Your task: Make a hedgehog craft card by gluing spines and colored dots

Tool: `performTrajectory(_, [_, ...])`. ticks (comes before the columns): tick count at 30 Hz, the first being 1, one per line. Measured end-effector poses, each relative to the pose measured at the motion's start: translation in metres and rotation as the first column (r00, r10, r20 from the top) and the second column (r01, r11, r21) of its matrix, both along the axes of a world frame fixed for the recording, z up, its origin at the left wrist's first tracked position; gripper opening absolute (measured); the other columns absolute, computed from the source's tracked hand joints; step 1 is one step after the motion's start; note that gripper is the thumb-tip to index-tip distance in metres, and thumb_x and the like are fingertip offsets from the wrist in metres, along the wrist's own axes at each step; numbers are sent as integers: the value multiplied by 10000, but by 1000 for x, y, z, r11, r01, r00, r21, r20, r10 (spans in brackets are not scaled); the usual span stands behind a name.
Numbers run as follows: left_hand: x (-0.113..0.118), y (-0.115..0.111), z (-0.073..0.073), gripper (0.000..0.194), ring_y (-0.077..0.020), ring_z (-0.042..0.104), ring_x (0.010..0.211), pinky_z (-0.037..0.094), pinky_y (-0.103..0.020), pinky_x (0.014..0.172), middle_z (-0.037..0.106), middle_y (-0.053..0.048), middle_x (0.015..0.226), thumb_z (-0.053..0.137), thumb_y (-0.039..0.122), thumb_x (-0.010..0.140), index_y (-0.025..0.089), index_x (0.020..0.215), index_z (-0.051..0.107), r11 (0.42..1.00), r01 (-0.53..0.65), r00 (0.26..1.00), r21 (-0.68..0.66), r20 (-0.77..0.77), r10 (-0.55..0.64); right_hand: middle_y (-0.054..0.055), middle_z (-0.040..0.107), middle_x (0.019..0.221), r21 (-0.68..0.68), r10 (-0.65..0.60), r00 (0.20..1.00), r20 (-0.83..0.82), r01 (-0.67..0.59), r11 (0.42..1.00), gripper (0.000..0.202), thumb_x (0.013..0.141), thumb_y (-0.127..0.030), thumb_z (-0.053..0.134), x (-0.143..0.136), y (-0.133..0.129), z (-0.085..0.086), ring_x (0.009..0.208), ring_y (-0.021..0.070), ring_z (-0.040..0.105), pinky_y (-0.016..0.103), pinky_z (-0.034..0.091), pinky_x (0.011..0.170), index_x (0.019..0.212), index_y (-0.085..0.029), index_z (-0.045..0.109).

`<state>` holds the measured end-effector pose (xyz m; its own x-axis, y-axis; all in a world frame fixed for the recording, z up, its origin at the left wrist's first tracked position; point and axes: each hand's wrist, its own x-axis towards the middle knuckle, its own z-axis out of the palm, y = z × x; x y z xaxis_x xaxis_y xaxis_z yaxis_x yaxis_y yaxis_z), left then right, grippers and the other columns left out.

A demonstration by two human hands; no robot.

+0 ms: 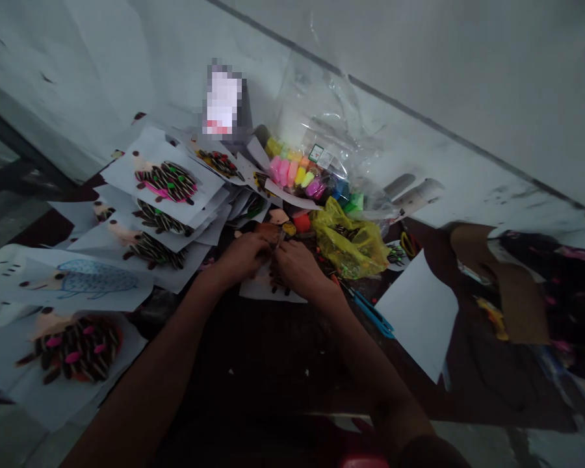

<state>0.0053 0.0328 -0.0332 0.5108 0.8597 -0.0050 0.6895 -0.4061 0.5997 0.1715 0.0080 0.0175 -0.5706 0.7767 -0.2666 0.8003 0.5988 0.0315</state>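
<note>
My left hand [247, 255] and my right hand [296, 263] are close together over a small sheet of paper [253, 290]. The fingers of both are drawn into a pinch, and a small pale thing [279, 239] shows between the fingertips, too dim to name. Dark pieces on the sheet are partly hidden under my right hand. Just beyond the fingers are a yellow lump [289, 229], an orange-red lump [301, 223] and a flat peach piece [278, 216]. An open yellow plastic bag [353, 244] holding dark striped seeds lies right of my right hand.
Paper sheets with hedgehog figures [168, 181] are piled at the left. A clear bag of coloured clay [302, 170] leans against the wall, near a pixelated upright screen [223, 101]. Right of my arm lie blue-handled scissors [374, 313], a white sheet [422, 315] and brown cardboard [517, 302].
</note>
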Motion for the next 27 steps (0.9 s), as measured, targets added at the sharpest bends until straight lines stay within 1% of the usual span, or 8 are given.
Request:
performTrajectory(4, [-1,1,-1,219,-260,662,939,506,-350,842,742,-107,948,582,140,821,168,871,793,1000,19,1000,-2,16,-19,164,704,1149,-23,-11,1000,-15,10,1000,295,1027,-128,427,-1,-2,2,1072,278,619,373,439,903,1109,-77,706])
performTrajectory(7, [-2,1,-1,218,-250,664,940,506,-345,850,749,-101,950,589,148,835,171,895,797,1000,19,999,-14,33,-19,146,701,1145,-32,-39,997,-60,37,999,275,1035,-165,458,3,-1,8,1069,262,612,360,434,912,1110,-99,714])
performTrajectory(9, [-2,1,-1,213,-251,667,968,504,-347,872,755,-96,965,595,162,845,177,903,800,1000,11,999,-23,44,-10,137,698,1125,1,-106,988,-110,107,994,266,1039,-187,474,10,1,14,1052,246,606,348,430,918,1106,-119,721])
performTrajectory(11, [-2,1,-1,211,-250,670,988,501,-345,893,760,-93,980,597,175,855,182,902,803,999,6,999,-32,44,-5,134,692,1117,46,-211,966,-150,220,975,277,1046,-217,472,22,4,22,1043,238,600,341,428,920,1115,-141,730])
performTrajectory(14, [-2,0,1,221,-250,672,988,498,-343,899,758,-101,1004,592,195,872,175,916,807,999,4,1000,-36,31,-3,138,699,1086,69,-330,939,-100,337,939,267,1023,-212,504,45,8,28,1021,244,609,330,430,889,1100,-141,749])
performTrajectory(16, [-2,0,2,227,-256,671,998,498,-348,893,756,-109,1020,588,198,876,171,925,808,999,6,1000,-39,28,-5,143,705,1080,81,-381,923,-53,385,919,266,1003,-189,514,59,8,27,1023,250,617,328,431,889,1074,-135,764])
performTrajectory(20, [-2,-1,1,218,-258,674,1001,502,-342,878,761,-106,1005,593,178,858,171,902,806,999,4,999,-46,33,-3,120,720,1055,92,-449,891,-62,453,886,290,990,-191,503,79,5,19,1011,251,628,318,444,867,1037,-170,789])
performTrajectory(27, [-3,-1,-3,202,-252,678,978,510,-354,884,761,-92,1002,602,191,856,191,879,803,1000,-7,998,-24,54,8,115,726,1061,73,-417,905,-81,423,903,293,983,-192,520,79,7,15,1016,244,635,311,445,876,1072,-182,799])
